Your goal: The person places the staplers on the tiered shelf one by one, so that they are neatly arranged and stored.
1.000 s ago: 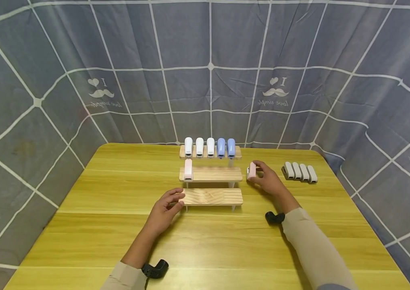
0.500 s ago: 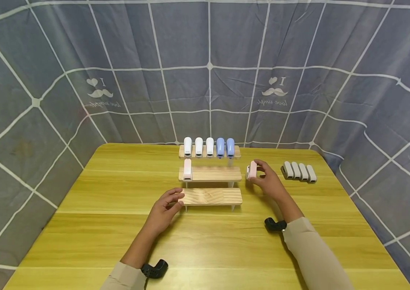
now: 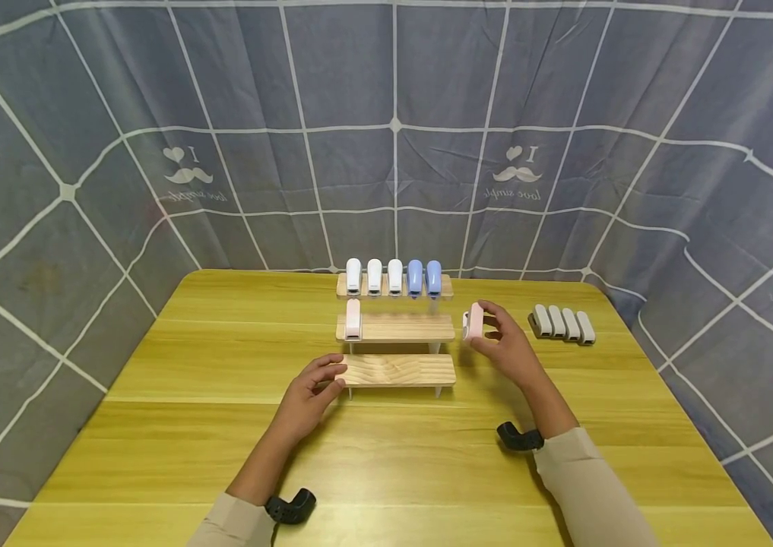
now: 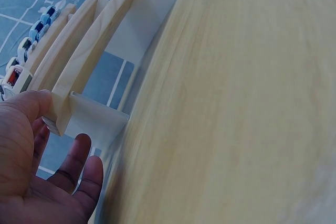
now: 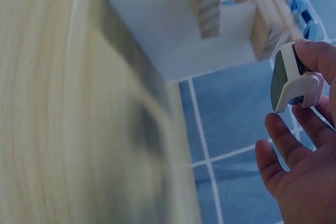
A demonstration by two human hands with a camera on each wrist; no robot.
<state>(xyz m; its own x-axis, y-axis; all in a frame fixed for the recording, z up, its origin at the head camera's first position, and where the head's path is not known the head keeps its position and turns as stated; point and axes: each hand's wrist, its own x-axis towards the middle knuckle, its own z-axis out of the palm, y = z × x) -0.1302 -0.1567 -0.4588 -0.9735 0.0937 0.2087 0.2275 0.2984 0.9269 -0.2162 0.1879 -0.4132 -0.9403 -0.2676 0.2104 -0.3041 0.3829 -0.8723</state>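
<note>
The right hand [image 3: 508, 343] is pinching a pink stapler [image 3: 475, 322] between thumb and fingertips, the other fingers curving loosely. The left hand [image 3: 308, 397] is lying relaxed, fingers slightly spread, its thumb and fingertips touching the left end of the front shelf [image 3: 400, 371]; it is apparently steadying the board.

The held stapler is hanging just beside the right end of the middle shelf [image 3: 410, 328], apart from it and seemingly clear of the bench [image 3: 420, 463]. It is sitting well apart from the left hand, which is resting across the shelves and nearer the bench's front edge.

Further out, a second pink stapler [image 3: 353, 319] is standing at the middle shelf's left end. On the back shelf [image 3: 448, 288], near the bench's back edge, three white staplers [image 3: 375, 277] and two blue staplers [image 3: 415, 278] are standing in a row. Four grey staplers [image 3: 556, 321] are lying beyond the right hand, toward the bench's back right corner.

The setting-out is looking just past halfway: six are standing on shelves, one is being carried, and four are waiting.
</note>
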